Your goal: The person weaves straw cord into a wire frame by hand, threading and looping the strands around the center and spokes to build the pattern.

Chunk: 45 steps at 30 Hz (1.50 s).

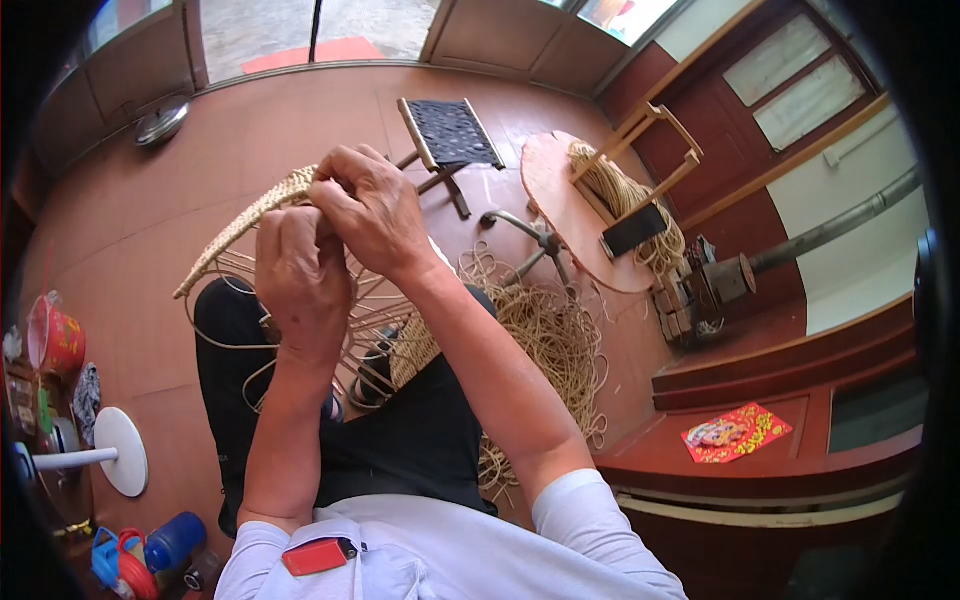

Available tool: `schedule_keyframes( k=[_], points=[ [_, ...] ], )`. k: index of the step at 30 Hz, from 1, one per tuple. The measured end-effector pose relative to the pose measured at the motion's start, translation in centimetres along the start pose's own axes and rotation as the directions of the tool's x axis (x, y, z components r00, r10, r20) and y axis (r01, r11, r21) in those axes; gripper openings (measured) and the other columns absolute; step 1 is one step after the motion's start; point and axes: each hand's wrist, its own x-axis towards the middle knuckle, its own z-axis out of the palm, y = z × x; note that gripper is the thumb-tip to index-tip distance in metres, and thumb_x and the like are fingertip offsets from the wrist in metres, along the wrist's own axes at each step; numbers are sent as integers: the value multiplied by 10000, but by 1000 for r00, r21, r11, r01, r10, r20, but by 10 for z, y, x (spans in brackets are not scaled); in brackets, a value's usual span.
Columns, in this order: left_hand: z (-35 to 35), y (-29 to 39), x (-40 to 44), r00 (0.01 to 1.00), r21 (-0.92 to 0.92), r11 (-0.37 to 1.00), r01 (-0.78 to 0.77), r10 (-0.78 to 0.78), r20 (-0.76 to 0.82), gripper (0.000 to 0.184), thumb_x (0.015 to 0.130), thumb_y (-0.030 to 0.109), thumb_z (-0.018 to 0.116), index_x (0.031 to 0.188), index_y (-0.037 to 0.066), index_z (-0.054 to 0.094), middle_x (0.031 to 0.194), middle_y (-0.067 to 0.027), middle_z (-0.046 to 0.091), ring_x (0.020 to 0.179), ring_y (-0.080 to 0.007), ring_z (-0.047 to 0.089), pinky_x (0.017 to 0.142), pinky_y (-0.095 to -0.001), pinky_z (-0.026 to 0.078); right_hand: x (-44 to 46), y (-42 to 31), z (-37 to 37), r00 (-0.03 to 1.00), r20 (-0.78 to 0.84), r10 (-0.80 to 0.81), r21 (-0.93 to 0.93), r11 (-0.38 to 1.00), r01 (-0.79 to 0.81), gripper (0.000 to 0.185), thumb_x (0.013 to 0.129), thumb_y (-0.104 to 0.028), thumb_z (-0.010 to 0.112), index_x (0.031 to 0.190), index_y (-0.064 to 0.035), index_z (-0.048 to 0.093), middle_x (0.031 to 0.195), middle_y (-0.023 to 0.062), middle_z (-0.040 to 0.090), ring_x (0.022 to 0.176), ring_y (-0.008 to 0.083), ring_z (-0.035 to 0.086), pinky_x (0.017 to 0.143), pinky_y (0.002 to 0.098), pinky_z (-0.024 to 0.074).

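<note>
Hands together at the rim of a pale woven piece (243,226), raised above the lap and in front of black trousers (415,447). Right hand (372,212) bent over the top of the rim, thumb and fingers pinched closed on it. Left hand (303,282) just beside and nearer the body, fingers curled shut against the same rim; impossible to tell which strand under the hidden fingertips. Below both, loose cords (368,322) in loops between the knees. On the floor to the right, a big tangled heap of cord (548,350). Beyond it, a round table (545,185) with a thick coil of cord (607,187), a light wooden frame (611,143) across the coil and a black phone (633,232) near the frame's lower end. Farther forward, a stool (452,132) with a dark woven seat; far left, a shiny metal vessel (162,122) on the floor.
</note>
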Motion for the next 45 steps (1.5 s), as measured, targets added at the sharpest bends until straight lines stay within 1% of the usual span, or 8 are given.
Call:
schedule_keyframes(
  k=[8,15,24,29,33,35,38,45],
  points=[
    [3,-5,-10,997,-45,996,75,-73,38,137,988,-24,781,1068,32,684,1048,-110,649,974,-276,671,870,-406,562,-1,6,5,999,-38,0,-15,1000,-1,280,945,-303,679,968,-39,771,956,138,744,981,343,718,887,462,577],
    [10,-9,-10,1000,-12,1000,-18,18,-12,246,964,-86,728,1165,40,666,1091,-139,657,973,-337,710,816,-439,599,2,8,4,999,-13,29,-25,999,-30,312,943,-320,669,981,-33,785,965,156,743,974,341,727,888,453,582],
    [-9,-27,-4,965,-87,990,-111,128,227,304,914,-119,648,1179,29,625,1103,-159,650,962,-391,709,791,-484,588,3,9,2,999,-1,52,-25,998,-52,324,927,-341,679,988,-45,796,966,157,739,955,326,729,881,456,581],
    [-29,-35,-4,879,-92,981,-172,195,435,296,1096,-15,596,1387,25,627,1309,-223,668,1163,-411,720,971,-495,595,2,6,2,997,-16,72,-33,997,-72,334,929,-347,667,988,-44,796,950,160,730,938,324,726,868,462,580],
    [-33,-48,-8,891,-91,939,-331,343,297,322,1149,21,561,1465,27,622,1378,-243,665,1254,-445,697,1030,-496,587,5,15,2,1000,-15,-2,-95,996,1,337,956,-359,658,1014,-59,799,956,172,723,937,357,722,863,471,572],
    [-41,-53,-15,925,-15,987,-163,158,346,305,1172,50,565,1464,33,652,1344,-231,708,1226,-440,723,1000,-485,603,13,47,10,961,0,-276,-200,942,270,312,989,-344,672,1017,-57,792,962,166,730,943,357,725,863,458,564],
    [-44,-51,-4,917,80,977,-198,156,368,268,1156,107,622,1405,107,720,1106,-166,812,896,-365,799,755,-454,616,8,24,-2,999,2,-49,-128,991,49,296,998,-331,705,1031,-49,789,961,122,722,920,282,710,860,419,559],
    [-43,-42,8,874,163,971,-176,78,480,176,1085,113,677,1254,119,725,864,-150,772,731,-352,769,632,-483,563,2,12,-6,989,-47,-138,-187,974,127,173,993,-249,734,978,-83,783,968,76,744,953,280,730,832,444,605]
  ],
)
